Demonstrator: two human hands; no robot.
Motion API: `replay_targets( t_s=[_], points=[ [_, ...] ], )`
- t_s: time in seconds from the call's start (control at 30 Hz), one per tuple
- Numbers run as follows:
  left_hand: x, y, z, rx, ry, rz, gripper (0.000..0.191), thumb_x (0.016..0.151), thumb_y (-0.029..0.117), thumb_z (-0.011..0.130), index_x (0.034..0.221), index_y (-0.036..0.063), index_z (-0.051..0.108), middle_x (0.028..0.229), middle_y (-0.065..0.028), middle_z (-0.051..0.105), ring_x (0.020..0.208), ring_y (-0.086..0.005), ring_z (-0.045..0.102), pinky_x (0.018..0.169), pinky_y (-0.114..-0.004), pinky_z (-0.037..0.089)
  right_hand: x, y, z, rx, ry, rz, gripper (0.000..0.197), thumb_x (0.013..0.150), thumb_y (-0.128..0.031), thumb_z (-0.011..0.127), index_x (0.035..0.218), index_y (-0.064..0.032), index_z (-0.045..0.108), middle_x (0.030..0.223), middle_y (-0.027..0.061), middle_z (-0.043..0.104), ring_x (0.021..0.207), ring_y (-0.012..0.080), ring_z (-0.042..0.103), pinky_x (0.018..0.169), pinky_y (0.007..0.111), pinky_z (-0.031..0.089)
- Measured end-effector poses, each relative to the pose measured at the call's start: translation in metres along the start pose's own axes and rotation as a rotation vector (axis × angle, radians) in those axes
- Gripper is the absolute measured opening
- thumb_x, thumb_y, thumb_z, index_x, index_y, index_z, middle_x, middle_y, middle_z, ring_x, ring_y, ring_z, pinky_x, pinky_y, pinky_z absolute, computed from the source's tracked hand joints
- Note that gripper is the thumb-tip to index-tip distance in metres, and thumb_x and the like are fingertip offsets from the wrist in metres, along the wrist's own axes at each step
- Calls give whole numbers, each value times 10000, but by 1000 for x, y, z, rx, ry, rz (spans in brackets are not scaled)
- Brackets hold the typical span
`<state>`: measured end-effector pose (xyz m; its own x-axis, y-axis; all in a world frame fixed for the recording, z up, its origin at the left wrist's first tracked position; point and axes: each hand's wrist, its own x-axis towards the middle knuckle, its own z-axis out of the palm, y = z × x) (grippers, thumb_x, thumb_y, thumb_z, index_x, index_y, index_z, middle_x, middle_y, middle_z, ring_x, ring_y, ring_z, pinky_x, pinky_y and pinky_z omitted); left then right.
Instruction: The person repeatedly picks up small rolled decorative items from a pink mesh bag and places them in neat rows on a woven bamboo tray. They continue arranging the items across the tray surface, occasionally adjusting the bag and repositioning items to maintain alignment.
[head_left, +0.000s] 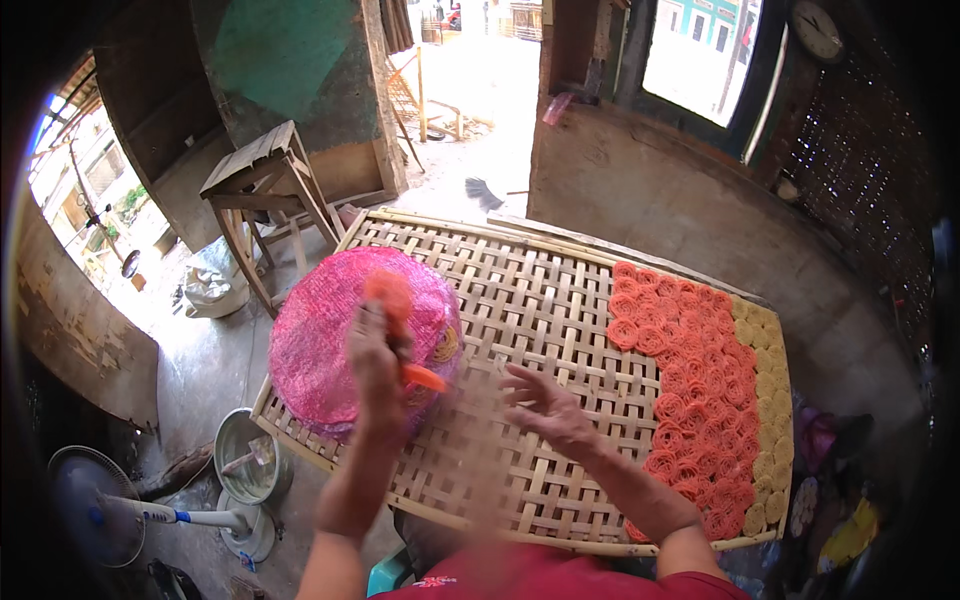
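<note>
My left hand is blurred above a round pink mesh-covered pile at the left of a woven bamboo tray. It grips an orange noodle-like nest, and a flat orange piece shows beside its palm. Right of centre, my right hand hovers over the bare weave with its fingers spread and nothing in them. Rows of orange coiled nests cover the right part of the tray, beside a band of yellow ones along its right end. A yellow coil shows at the pile's right side.
A wooden stool stands beyond the tray's far left corner, near a white sack. At the lower left are a bucket and a standing fan. A concrete wall runs behind the tray.
</note>
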<state>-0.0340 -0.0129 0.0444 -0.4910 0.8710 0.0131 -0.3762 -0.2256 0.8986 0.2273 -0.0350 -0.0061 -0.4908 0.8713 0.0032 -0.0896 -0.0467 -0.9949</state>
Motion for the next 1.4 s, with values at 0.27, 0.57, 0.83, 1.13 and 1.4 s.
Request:
replay_targets(
  t_s=[0.27,0.57,0.83,1.13,1.4],
  points=[
    [-70,-61,39,-243,110,-184,268,1096,203,547,1290,24,594,1077,-81,682,853,-179,678,748,-325,590,-33,22,-14,226,177,158,285,1019,-131,659,1238,51,640,1070,96,729,887,129,694,734,277,580],
    [-114,-100,15,-310,-130,-199,492,1105,386,407,1346,-14,562,1163,-155,688,925,-237,697,761,-375,568,-47,45,-157,-717,626,190,321,898,-233,679,1164,-59,721,1053,130,742,949,258,716,850,395,573],
    [-159,-112,29,-1,-293,-355,496,1105,416,434,1271,-4,638,1086,-124,727,863,-208,706,723,-364,571,-37,47,-208,-1365,862,89,442,867,-295,776,1227,-52,698,1221,167,689,1141,332,641,915,459,576],
    [-154,-123,55,195,-669,-420,525,1108,377,490,1440,-24,558,1083,-93,713,898,-138,676,765,-305,561,-62,27,-92,-29,184,198,390,944,-250,769,1219,16,693,1047,74,733,907,157,684,778,342,557],
    [-148,-129,18,496,-529,-233,581,1036,227,653,1544,13,469,1350,-153,683,1122,-195,669,918,-334,555,-11,50,-156,-666,530,85,284,918,-203,689,1140,-27,722,1037,117,756,955,247,720,875,383,571]
  ],
)
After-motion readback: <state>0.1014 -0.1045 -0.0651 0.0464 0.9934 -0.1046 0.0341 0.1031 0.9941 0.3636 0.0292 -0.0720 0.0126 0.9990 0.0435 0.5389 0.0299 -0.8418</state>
